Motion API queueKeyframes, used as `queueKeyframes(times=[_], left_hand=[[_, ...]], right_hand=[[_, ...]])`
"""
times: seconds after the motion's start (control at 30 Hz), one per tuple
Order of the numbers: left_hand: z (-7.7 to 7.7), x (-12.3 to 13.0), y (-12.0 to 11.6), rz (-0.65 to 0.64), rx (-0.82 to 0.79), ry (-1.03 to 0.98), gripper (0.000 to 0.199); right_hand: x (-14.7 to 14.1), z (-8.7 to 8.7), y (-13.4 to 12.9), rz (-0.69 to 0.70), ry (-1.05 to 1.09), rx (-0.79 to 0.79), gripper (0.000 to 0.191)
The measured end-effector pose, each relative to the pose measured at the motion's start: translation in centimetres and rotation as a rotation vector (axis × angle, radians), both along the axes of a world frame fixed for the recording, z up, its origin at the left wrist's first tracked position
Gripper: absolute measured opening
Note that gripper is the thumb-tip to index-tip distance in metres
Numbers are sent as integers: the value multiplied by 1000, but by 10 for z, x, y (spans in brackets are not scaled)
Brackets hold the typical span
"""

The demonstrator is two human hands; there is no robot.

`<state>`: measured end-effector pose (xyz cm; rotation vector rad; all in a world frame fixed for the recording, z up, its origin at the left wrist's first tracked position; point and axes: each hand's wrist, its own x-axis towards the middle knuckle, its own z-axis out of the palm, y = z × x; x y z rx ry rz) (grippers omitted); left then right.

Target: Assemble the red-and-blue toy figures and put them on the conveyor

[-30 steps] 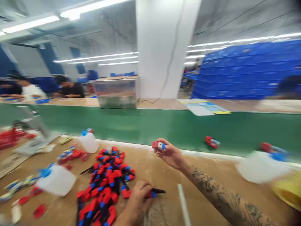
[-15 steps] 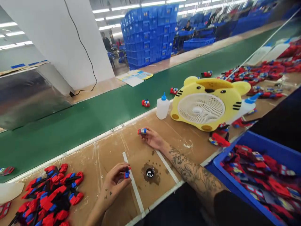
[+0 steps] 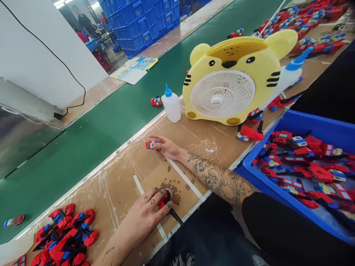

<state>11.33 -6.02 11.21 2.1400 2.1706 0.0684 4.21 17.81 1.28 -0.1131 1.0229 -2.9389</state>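
My left hand is closed around a red toy part with a black rod that points toward the table's front edge. That part sits over the spot of a small round dark cup, which is almost wholly hidden by the fingers. Wet spots surround it on the brown tabletop. Farther back, my right hand pinches a small red, white and blue toy piece between thumb and fingers, just above the table. A heap of red, blue and black toy parts lies left of my left hand.
A white bottle with blue nozzle stands beside a yellow tiger-faced fan. On the right, a blue bin holds many red toy pieces. A green conveyor belt runs behind the table, with stacked blue crates beyond.
My left hand has moved right and down, carrying its toy part over the small dark cup. My right hand still holds its piece. The head view has tilted down and closer.
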Motion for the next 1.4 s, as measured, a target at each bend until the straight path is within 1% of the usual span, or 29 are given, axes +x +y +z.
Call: queueKeyframes(times=[0.1, 0.17, 0.23, 0.3, 0.37, 0.43, 0.47, 0.5, 0.57, 0.6, 0.67, 0.7, 0.77, 0.93, 1.07, 1.13, 1.27, 1.33, 1.4], left_hand=[[2, -1, 6, -23, -18, 17, 40], [2, -1, 6, -25, -30, 8, 41], [-1, -1, 2, -1, -28, -32, 44], [-5, -2, -6, 80, 19, -137, 45], [-12, -3, -15, 225, 119, -314, 40], [-22, -6, -22, 431, 259, -543, 32], [-29, -8, -24, 555, 351, -667, 30], [-35, -10, -24, 686, 461, -793, 29], [-48, -16, -20, 927, 734, -1035, 34], [-53, -19, -16, 1012, 879, -1141, 39], [-62, -27, -5, 1096, 1115, -1298, 46], [-64, -31, 1, 1108, 1187, -1351, 48], [-66, -35, 10, 1112, 1235, -1412, 50], [-67, -40, 21, 1143, 1216, -1397, 52], [-70, -45, 22, 1143, 1189, -1396, 52], [-72, -48, 21, 1142, 1168, -1396, 53], [-75, -54, 20, 1176, 1173, -1425, 57], [-78, -56, 21, 1191, 1201, -1426, 57], [-80, -57, 25, 1191, 1227, -1410, 55]], right_hand=[[0, 0, 0, 15, -26, -33, 67], [0, 0, -1, 34, -47, -41, 71], [0, 0, -2, 70, -57, -28, 66], [1, 0, -4, 116, -50, -8, 57], [3, 1, -5, 143, -30, 22, 51], [5, 2, -8, 130, -8, 69, 50], [6, 3, -9, 114, 0, 90, 49], [8, 4, -11, 97, 6, 102, 49], [11, 6, -15, 83, 15, 85, 50], [13, 8, -18, 92, 16, 61, 50], [17, 10, -23, 119, 3, 12, 51], [19, 11, -25, 127, -14, -9, 51], [22, 13, -29, 126, -55, -44, 50], [23, 13, -34, 136, -83, -68, 47], [22, 11, -36, 101, -84, 2, 50], [22, 8, -38, 60, -67, 98, 53], [21, -1, -42, 1, 22, 379, 61], [23, -2, -42, -24, 65, 562, 62], [27, 1, -42, -126, 104, 777, 59]])
